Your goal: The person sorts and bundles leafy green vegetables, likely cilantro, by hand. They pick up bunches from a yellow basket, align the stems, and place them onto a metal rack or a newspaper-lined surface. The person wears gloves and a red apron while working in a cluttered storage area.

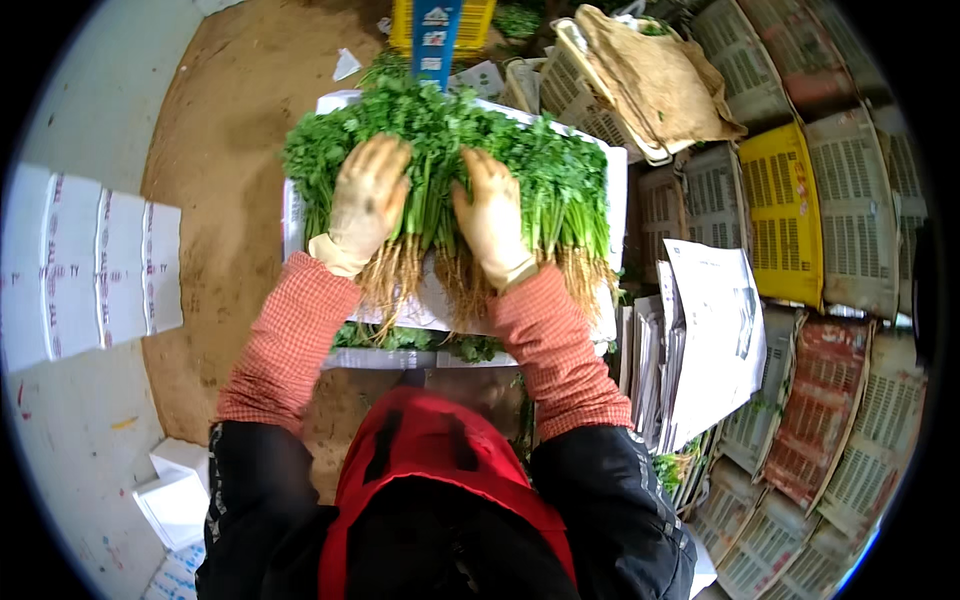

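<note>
Leafy green herbs with long pale roots, which look like coriander (566, 172), lie side by side on white paper (616, 195) in front of me, leaves away from me and roots towards me. My left hand (371, 199), in a stained pale rubber glove, rests on the stems left of the middle. My right hand (491, 210), gloved alike, lies on the stems right of the middle, thumb apart from the fingers. Both palms face down, so what is under them is hidden. More green leaves (472, 347) show below the paper's near edge.
A blue post (435, 45) and a yellow crate (480, 22) stand beyond the herbs. Burlap (652, 82) covers a crate at the upper right. Paper sheets (712, 330) stand close on the right, before stacked plastic crates (784, 217). White boxes (90, 262) are at the left wall.
</note>
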`<state>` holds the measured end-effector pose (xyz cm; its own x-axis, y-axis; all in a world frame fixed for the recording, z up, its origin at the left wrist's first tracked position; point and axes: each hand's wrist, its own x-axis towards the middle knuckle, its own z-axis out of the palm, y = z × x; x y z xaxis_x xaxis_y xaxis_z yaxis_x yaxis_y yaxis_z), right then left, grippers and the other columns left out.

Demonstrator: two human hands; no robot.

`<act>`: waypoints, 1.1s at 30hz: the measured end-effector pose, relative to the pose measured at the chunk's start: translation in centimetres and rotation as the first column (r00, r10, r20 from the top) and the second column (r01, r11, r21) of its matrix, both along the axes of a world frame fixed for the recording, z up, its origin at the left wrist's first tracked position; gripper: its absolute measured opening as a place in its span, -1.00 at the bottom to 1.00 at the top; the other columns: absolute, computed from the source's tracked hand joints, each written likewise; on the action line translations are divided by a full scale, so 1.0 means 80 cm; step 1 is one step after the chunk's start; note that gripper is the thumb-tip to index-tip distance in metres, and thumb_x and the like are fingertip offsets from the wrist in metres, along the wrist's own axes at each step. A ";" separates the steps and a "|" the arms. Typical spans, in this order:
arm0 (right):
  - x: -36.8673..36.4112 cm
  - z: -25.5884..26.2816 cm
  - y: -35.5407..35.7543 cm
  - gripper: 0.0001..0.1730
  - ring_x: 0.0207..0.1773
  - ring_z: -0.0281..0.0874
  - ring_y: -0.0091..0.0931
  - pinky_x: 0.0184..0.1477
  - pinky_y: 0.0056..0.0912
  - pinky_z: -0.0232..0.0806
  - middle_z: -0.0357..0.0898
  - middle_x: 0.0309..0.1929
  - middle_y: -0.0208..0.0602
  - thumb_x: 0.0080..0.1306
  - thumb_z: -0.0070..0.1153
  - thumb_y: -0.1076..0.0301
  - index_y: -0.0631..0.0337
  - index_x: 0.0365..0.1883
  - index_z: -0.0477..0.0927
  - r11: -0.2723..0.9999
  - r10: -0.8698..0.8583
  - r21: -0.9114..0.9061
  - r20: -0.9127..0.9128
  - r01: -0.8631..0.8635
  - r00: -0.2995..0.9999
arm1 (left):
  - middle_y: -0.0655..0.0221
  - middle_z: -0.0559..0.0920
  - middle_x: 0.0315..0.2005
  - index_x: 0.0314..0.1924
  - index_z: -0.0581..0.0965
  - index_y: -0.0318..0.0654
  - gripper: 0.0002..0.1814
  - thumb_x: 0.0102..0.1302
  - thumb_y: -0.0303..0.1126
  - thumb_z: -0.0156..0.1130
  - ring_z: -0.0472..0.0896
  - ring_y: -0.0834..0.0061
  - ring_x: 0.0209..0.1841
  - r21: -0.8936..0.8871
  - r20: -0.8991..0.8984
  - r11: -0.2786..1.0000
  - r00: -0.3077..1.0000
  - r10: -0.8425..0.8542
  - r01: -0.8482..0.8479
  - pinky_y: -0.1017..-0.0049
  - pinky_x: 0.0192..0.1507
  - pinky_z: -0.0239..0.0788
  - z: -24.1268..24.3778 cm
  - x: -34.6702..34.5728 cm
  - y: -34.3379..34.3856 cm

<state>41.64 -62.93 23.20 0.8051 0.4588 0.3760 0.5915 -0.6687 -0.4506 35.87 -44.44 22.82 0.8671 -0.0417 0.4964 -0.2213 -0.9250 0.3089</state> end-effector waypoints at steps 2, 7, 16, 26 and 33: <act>-0.018 -0.007 -0.011 -0.38 0.26 0.31 -0.21 0.25 -0.05 0.16 0.40 0.17 -0.02 0.14 0.23 0.30 0.24 0.18 0.38 0.993 0.007 -0.120 -0.020 -0.009 1.000 | 0.12 0.39 0.21 0.18 0.39 -0.32 -0.53 0.29 -0.35 0.13 0.27 0.17 0.32 0.093 -0.083 0.949 0.952 -0.294 0.301 0.16 0.39 -0.01 0.011 0.021 -0.013; -0.040 -0.062 -0.020 -0.37 0.38 0.14 -0.21 0.35 -0.03 0.02 0.28 0.28 -0.04 0.30 0.01 0.14 0.26 0.27 0.28 0.979 0.042 -0.191 -0.154 -0.072 0.987 | 0.12 0.29 0.30 0.36 0.17 -0.26 -0.36 0.36 -0.18 0.05 0.16 0.15 0.39 0.218 -0.381 0.954 0.918 -0.113 0.207 0.17 0.42 -0.16 -0.053 0.040 -0.015; -0.101 -0.007 -0.087 -0.58 0.18 0.34 -0.20 0.22 -0.07 0.15 0.46 0.04 -0.09 0.19 0.09 0.34 0.24 0.03 0.47 0.989 -0.020 0.142 -0.064 0.029 0.998 | 0.09 0.46 0.11 0.22 0.34 -0.32 -0.43 0.21 -0.34 0.18 0.38 0.14 0.17 0.267 -0.304 0.945 0.947 -0.102 0.188 0.17 0.27 0.08 -0.110 0.060 -0.009; -0.461 0.049 -0.525 -0.77 -0.22 0.59 -0.50 -0.16 -0.47 0.42 0.66 -0.26 -0.31 0.28 0.04 0.50 0.24 -0.11 0.62 0.238 -0.905 0.349 -0.259 0.907 0.337 | 0.07 0.42 0.19 0.20 0.40 -0.34 -0.59 0.44 -0.31 -0.06 0.34 0.13 0.25 -0.074 0.074 0.985 0.985 -0.153 0.159 0.25 0.29 0.12 -0.035 0.030 -0.115; -0.639 -0.021 -0.790 -0.66 -0.29 0.59 -0.53 -0.41 -0.44 0.40 0.66 -0.24 -0.23 0.37 0.03 0.23 0.22 0.01 0.58 -0.445 -0.500 0.112 -0.855 0.888 -0.142 | 0.06 0.59 -0.06 0.04 0.51 -0.37 -0.65 0.24 -0.47 0.15 0.55 0.13 0.02 -0.566 -0.223 0.320 0.232 -0.947 0.760 0.32 0.11 0.34 0.075 -0.193 -0.587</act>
<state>-9.45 -126.15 21.51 0.1286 -0.8859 -0.4457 -0.4814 0.3372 -0.8090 20.40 -91.42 28.78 0.4708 -0.8533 0.2241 -0.5667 -0.0978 0.8181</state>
